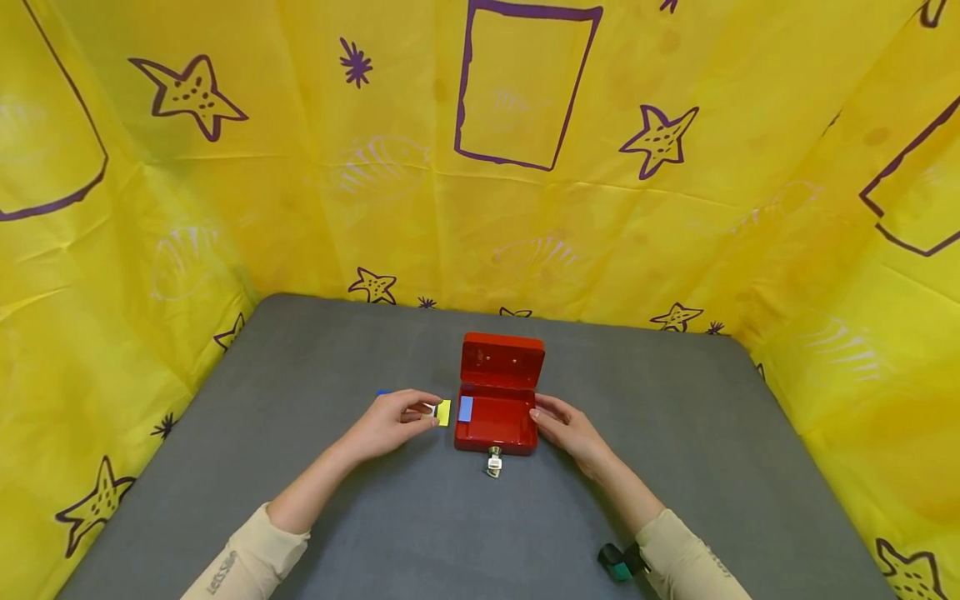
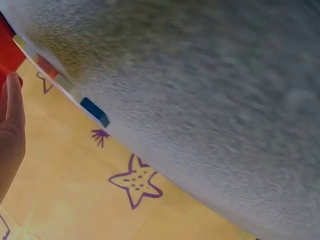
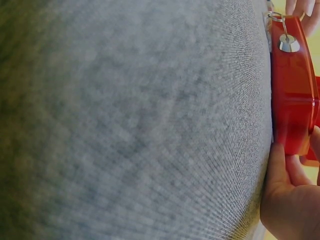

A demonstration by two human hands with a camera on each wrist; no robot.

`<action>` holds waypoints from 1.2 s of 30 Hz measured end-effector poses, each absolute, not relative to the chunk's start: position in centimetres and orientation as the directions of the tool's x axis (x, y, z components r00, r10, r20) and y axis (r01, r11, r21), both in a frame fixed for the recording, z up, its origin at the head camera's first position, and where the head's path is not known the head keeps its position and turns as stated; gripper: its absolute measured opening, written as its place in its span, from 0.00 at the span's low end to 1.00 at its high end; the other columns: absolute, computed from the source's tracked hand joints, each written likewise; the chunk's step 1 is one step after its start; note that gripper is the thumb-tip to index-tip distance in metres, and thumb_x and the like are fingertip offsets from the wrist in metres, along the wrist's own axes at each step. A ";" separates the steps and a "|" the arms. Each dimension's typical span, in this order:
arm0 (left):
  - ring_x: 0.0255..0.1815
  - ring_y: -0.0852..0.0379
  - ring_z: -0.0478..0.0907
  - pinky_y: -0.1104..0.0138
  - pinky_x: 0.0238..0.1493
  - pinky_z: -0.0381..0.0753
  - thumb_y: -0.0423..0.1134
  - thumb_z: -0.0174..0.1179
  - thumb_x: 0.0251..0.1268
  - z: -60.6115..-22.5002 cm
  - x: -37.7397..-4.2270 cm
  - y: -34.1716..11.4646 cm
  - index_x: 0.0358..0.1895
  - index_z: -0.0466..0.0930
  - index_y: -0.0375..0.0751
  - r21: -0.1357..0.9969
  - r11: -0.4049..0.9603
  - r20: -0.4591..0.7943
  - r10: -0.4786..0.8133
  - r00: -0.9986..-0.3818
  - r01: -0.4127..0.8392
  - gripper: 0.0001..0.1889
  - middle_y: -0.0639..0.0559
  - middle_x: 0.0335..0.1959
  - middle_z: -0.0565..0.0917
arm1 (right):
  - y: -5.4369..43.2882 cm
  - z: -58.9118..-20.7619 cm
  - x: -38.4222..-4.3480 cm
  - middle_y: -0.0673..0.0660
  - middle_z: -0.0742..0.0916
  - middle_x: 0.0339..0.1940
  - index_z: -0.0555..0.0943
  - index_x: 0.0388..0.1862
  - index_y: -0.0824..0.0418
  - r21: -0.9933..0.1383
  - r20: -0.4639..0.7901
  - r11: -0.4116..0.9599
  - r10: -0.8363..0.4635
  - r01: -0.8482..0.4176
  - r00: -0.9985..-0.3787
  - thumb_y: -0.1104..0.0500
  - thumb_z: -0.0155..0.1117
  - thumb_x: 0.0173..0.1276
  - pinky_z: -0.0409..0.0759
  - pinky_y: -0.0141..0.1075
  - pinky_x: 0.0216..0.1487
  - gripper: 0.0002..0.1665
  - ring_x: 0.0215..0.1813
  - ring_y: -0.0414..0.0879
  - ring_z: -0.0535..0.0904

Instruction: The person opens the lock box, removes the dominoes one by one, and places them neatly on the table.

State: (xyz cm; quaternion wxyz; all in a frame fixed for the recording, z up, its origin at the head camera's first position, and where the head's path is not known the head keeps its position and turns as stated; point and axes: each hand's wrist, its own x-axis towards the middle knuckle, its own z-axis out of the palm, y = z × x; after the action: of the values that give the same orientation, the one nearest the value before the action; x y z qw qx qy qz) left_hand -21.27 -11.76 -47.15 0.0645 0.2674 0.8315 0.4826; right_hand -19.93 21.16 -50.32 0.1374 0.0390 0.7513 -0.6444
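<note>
An opened red cash box (image 1: pixel 495 437) stands mid-table, lid tipped back, a silver key in its front lock. A small blue block (image 1: pixel 466 409) lies inside by the left wall. Left of the box my left hand (image 1: pixel 393 423) hovers over a row of small coloured blocks, thumb and fingers spread beside the yellow block (image 1: pixel 445 413) at the near end. The left wrist view shows the row's blue block (image 2: pixel 92 108) and orange block (image 2: pixel 47 66). My right hand (image 1: pixel 570 429) holds the box's right wall, thumb at the rim and fingers along the outside.
Grey cloth covers the table (image 1: pixel 420 525). Keys (image 1: pixel 493 463) hang at the box's front. A dark and green object (image 1: pixel 617 563) sits by the right sleeve. Yellow curtain (image 1: pixel 405 225) with purple drawings rises behind the table and along both sides.
</note>
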 end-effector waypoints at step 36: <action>0.50 0.49 0.78 0.57 0.53 0.79 0.35 0.67 0.60 -45.1 -22.5 -4.5 0.53 0.81 0.35 0.389 0.637 0.107 0.687 -0.719 0.666 0.18 0.45 0.49 0.82 | 20.9 -50.3 -20.1 0.63 0.79 0.63 0.70 0.69 0.61 -0.948 -0.287 0.174 -0.113 0.266 -0.951 0.52 0.66 0.68 0.76 0.42 0.58 0.33 0.61 0.53 0.77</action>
State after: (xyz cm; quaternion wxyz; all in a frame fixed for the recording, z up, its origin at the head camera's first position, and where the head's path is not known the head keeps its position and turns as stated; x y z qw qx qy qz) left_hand -22.52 -4.51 -45.08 0.0255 0.3740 0.9043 0.2043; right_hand -20.08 20.94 -50.27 0.1478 0.0510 0.7518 -0.6406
